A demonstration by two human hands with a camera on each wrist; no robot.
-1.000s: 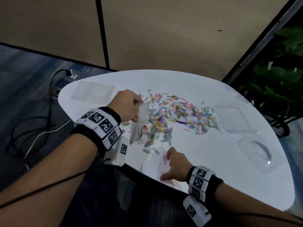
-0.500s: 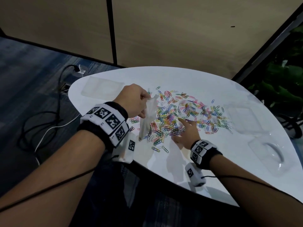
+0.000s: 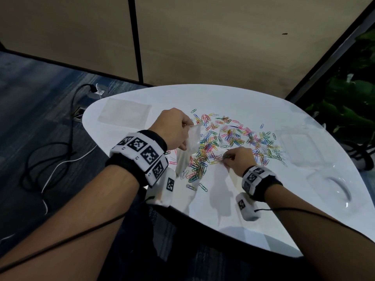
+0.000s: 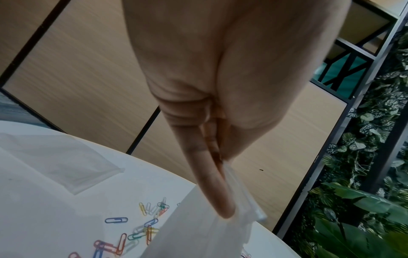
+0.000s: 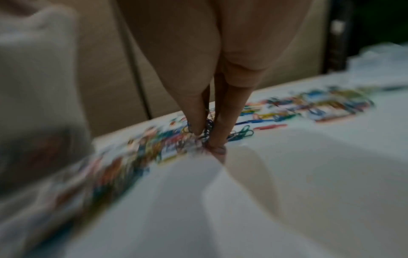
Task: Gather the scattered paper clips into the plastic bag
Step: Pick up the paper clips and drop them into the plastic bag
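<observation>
Since half a second ago the right hand [image 3: 237, 159] has drawn back from the heap toward the near edge of the desk [image 3: 253, 209], its fingers [image 5: 223, 122] now bunched and pinching a small tangle of paper clips [image 3: 229, 140] at the 6 o'clock rim of the pile; the right wrist view is blurred, but dark clips show between the fingertips. Its grip is grasping clips. The left hand [image 3: 174, 128] holds its place at 9 o'clock of the pile, its grip grasping the top edge of the plastic bag [image 3: 186, 151] between thumb and fingers, the bag hanging down with its lower end at the desk. In the left wrist view the bag's rim [image 4: 247, 206] is pinched beside the index finger. Most clips lie scattered across the middle of the desk. Another flat clear bag [image 3: 123, 114] lies at 10 o'clock, and more clear bags [image 3: 328, 183] lie at 3 o'clock.
</observation>
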